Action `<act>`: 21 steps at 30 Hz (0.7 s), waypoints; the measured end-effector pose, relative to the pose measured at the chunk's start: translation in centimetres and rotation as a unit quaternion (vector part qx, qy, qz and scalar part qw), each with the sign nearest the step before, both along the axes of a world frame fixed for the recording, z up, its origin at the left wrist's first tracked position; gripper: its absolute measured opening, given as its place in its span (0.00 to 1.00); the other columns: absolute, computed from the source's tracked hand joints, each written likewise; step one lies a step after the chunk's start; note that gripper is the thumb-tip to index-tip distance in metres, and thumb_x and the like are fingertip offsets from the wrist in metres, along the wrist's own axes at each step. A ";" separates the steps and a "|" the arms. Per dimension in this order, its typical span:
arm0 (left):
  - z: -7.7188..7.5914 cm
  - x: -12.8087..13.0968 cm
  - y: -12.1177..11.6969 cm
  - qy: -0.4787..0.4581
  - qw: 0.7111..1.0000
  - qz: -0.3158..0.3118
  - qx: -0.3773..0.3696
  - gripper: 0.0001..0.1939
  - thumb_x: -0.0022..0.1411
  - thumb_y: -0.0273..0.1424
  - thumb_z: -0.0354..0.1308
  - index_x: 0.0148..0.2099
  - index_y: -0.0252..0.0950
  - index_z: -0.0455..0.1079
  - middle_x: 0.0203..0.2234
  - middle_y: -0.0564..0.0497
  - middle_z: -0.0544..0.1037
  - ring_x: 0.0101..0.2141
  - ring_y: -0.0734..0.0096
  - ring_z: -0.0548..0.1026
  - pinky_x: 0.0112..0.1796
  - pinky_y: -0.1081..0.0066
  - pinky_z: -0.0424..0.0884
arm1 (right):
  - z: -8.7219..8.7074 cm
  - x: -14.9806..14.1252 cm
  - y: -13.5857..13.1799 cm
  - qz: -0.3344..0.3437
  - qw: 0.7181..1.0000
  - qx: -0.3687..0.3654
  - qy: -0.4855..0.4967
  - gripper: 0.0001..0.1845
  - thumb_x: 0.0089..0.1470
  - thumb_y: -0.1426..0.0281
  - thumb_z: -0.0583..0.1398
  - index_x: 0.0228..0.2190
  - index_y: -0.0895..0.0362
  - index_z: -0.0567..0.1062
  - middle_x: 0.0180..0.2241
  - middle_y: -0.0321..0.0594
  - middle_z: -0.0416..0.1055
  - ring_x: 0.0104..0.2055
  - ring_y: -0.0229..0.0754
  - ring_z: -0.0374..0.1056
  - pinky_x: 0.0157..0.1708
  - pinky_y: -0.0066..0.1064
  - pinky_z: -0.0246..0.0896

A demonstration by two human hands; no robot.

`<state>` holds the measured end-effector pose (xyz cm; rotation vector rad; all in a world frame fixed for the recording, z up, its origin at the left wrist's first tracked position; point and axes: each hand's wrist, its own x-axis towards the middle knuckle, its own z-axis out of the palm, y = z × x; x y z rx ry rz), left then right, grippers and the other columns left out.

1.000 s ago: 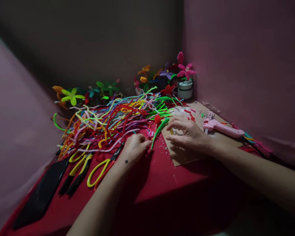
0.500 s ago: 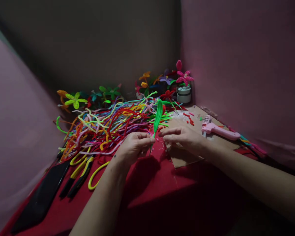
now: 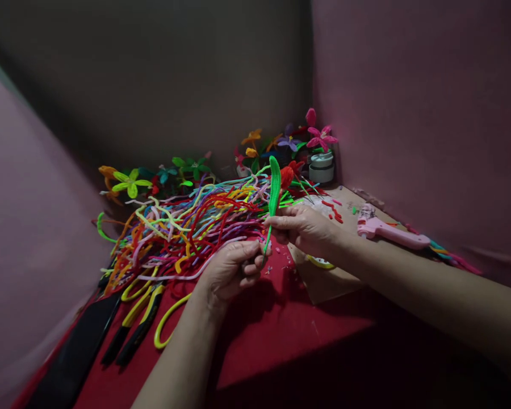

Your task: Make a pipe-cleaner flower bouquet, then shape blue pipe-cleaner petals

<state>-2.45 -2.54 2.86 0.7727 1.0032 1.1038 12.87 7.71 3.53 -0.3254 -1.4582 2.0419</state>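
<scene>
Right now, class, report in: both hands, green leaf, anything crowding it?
Left hand pinching stem. Green leaf upright above. Right hand higher, at leaf's base. Pipe cleaners heaped beyond.

Held nearly upright: long fuzzy green leaf, thin stem slanting down-left. Just beside, right: rounded fuzzy red bud.

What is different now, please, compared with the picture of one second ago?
The green leaf has been raised and now stands nearly upright, its stem in the left hand. The right hand has moved left from above the cardboard, and its fingers now seem to pinch the leaf's lower part. The pliers and the pink flower stayed in place.
</scene>
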 end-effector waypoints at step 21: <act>-0.6 4.1 0.2 0.516 0.825 0.161 0.164 0.09 0.51 0.31 0.54 0.21 0.34 0.67 0.16 0.56 0.63 0.21 0.77 0.59 0.25 0.76 0.55 | -1.2 -0.1 -1.1 -0.096 0.994 -0.007 -0.044 0.15 0.36 0.67 0.65 0.17 0.60 0.64 0.15 0.28 0.58 0.18 0.28 0.50 0.19 0.25 0.43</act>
